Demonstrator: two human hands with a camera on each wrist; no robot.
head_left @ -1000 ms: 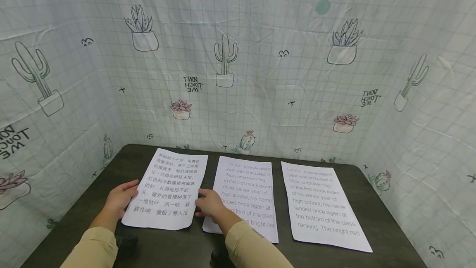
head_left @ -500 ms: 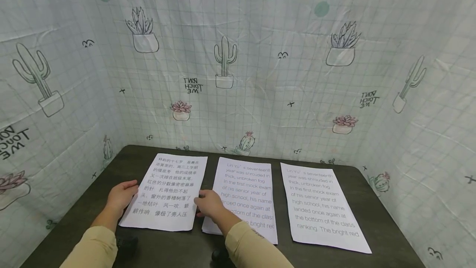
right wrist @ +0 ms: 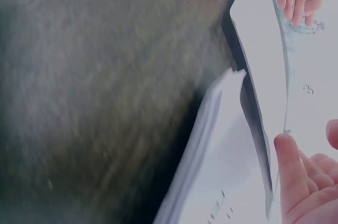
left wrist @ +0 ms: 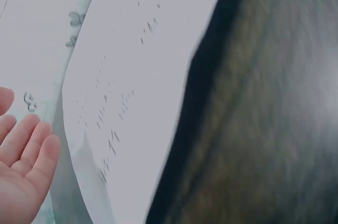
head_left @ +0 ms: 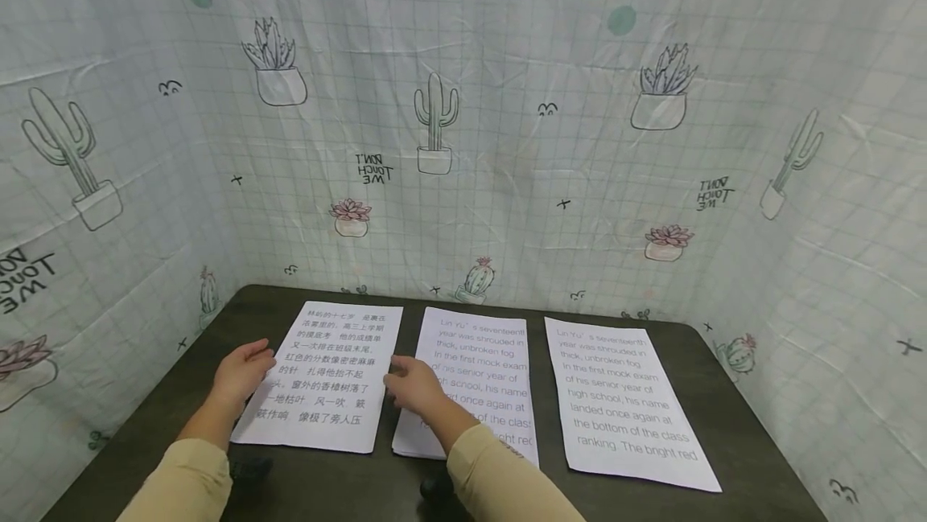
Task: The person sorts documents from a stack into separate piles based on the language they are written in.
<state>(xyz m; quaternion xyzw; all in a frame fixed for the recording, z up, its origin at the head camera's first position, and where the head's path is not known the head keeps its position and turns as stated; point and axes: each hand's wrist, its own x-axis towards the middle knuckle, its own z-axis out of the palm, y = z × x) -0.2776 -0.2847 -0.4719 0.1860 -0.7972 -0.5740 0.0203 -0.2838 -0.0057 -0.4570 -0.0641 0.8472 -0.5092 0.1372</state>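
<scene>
Flanking the Chinese-printed sheet (head_left: pixel 319 381) on the tabletop (head_left: pixel 333 483), left hand (head_left: pixel 242 377) and right hand (head_left: pixel 416 385), fingers loosely extended

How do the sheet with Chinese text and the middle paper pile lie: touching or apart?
Apart. The head view shows a strip of dark table between the Chinese sheet and the middle pile, above and below the right hand.

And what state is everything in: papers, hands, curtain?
Leftmost white rectangular Chinese-printed paper: lying text-up.
Middle stack of white rectangular English-printed paper: text-up, partly hidden.
Rightmost white rectangular English-printed paper: lying text-up.
Bare left hand: open, empty.
Bare right hand: open, empty.
Pale cactus-printed fabric curtain: hanging, creased.
</scene>
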